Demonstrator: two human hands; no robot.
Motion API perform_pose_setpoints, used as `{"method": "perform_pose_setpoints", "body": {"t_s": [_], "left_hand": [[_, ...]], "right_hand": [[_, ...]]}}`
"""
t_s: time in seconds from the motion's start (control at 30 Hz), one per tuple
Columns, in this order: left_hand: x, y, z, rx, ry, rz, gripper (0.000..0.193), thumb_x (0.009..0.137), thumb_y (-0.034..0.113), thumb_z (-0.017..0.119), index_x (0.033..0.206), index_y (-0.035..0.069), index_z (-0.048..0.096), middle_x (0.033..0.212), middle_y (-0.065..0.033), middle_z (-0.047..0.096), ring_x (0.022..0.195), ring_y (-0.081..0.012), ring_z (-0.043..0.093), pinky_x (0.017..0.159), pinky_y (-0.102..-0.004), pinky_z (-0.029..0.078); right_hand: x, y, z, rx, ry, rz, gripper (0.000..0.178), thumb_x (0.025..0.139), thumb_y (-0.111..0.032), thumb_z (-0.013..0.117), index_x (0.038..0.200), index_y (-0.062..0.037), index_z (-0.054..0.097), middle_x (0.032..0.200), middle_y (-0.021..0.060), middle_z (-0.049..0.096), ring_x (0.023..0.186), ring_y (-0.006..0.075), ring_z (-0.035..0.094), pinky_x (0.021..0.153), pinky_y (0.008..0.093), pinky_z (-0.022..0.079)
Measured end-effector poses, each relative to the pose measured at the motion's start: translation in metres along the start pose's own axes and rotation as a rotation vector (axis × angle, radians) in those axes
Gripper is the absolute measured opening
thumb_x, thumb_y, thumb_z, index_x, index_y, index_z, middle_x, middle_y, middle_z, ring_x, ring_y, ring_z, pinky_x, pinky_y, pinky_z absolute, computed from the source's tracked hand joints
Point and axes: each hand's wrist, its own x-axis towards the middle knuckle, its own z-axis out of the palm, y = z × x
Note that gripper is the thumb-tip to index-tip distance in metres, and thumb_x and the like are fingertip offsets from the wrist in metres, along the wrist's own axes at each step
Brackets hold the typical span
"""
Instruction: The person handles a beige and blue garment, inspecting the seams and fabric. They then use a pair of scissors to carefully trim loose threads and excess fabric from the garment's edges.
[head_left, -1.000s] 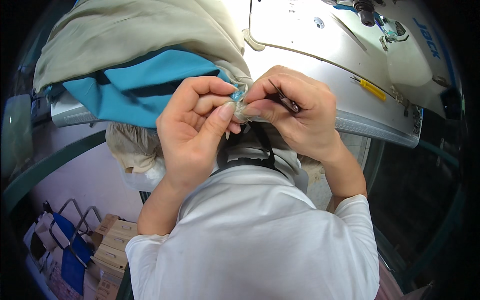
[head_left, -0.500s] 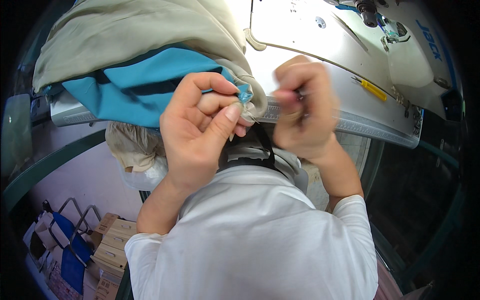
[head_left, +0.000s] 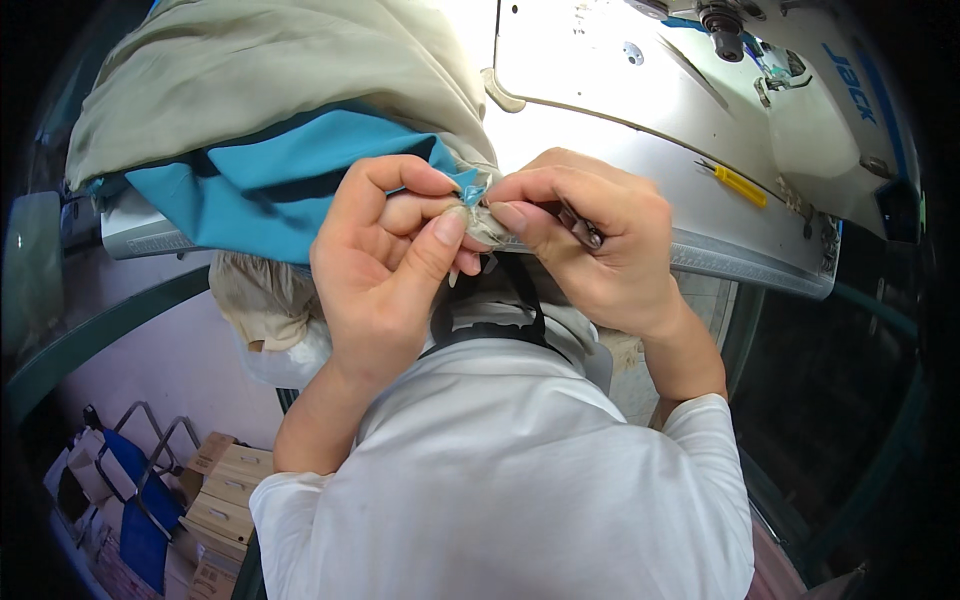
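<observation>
My left hand [head_left: 375, 255] is closed, pinching the edge of the blue cloth [head_left: 255, 185] together with a bit of the beige cloth [head_left: 290, 75] between thumb and fingers. My right hand [head_left: 610, 235] meets it there, thumb and forefinger pressed together at the pinched edge, perhaps on a thread too fine to make out. A small dark metal tool [head_left: 580, 228] is tucked in the right palm; its kind is mostly hidden by the fingers. Both cloths lie joined in a heap on the table to the left.
A white sewing machine [head_left: 825, 110] stands at the right on the pale table [head_left: 570, 125]. Near it lies a yellow-handled pointed tool [head_left: 738, 184]. A ruler strip [head_left: 740, 262] runs along the table's front edge. Wooden drawers [head_left: 225, 510] and a blue folding chair [head_left: 150, 510] are at lower left.
My right hand, blurred and apart to the right before, has come left to the pinched cloth edge. The left hand keeps its hold and has shifted slightly.
</observation>
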Motion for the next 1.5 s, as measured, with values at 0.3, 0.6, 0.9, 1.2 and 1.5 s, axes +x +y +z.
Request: {"method": "perform_pose_setpoints", "body": {"t_s": [0.3, 0.6, 0.9, 1.2, 1.5], "left_hand": [[-0.001, -0.001, -0.001, 0.125, -0.01, 0.062, 0.019, 0.093, -0.003, 0.056, 0.11, -0.003, 0.047, 0.089, -0.0109, 0.064, 0.072, -0.011, 0.062, 0.063, -0.0215, 0.052], [-0.002, 0.0, -0.003, 0.123, -0.027, 0.043, 0.018, 0.093, -0.003, 0.056, 0.109, -0.002, 0.046, 0.087, -0.0097, 0.061, 0.073, -0.011, 0.062, 0.064, -0.0221, 0.053], [-0.003, 0.004, -0.007, 0.126, 0.006, 0.132, 0.015, 0.093, -0.002, 0.055, 0.107, -0.004, 0.051, 0.085, -0.0122, 0.062, 0.07, -0.0168, 0.062, 0.064, -0.0259, 0.052], [0.0, 0.004, -0.008, 0.077, -0.042, 0.056, 0.015, 0.094, -0.001, 0.053, 0.108, -0.008, 0.055, 0.087, -0.0153, 0.067, 0.074, -0.0183, 0.067, 0.069, -0.0259, 0.054], [0.0, 0.003, 0.0, 0.156, -0.016, 0.092, 0.012, 0.094, -0.005, 0.053, 0.106, -0.006, 0.051, 0.087, -0.012, 0.065, 0.075, -0.0128, 0.065, 0.07, -0.0236, 0.054]], "right_hand": [[-0.004, -0.002, 0.006, -0.122, 0.001, -0.004, 0.015, 0.071, 0.005, 0.071, 0.084, -0.0011, 0.067, 0.067, 0.0072, 0.061, 0.053, 0.0164, 0.056, 0.047, 0.0274, 0.043], [-0.003, -0.004, 0.009, -0.116, 0.063, -0.022, 0.015, 0.067, 0.003, 0.072, 0.08, -0.0023, 0.066, 0.065, 0.0066, 0.059, 0.051, 0.0152, 0.054, 0.045, 0.0263, 0.042], [-0.005, -0.002, 0.001, -0.034, 0.102, 0.143, 0.007, 0.076, 0.002, 0.068, 0.082, 0.0013, 0.065, 0.065, 0.0062, 0.058, 0.052, 0.0095, 0.05, 0.048, 0.0237, 0.04], [-0.004, -0.01, 0.0, 0.037, 0.04, -0.021, 0.012, 0.078, 0.004, 0.071, 0.089, 0.0017, 0.067, 0.078, 0.0074, 0.063, 0.06, 0.0101, 0.055, 0.052, 0.0214, 0.041], [-0.004, 0.003, 0.008, -0.364, 0.095, -0.352, 0.018, 0.071, 0.005, 0.074, 0.087, 0.0004, 0.068, 0.074, 0.0099, 0.064, 0.056, 0.0185, 0.059, 0.047, 0.0269, 0.045]]}}
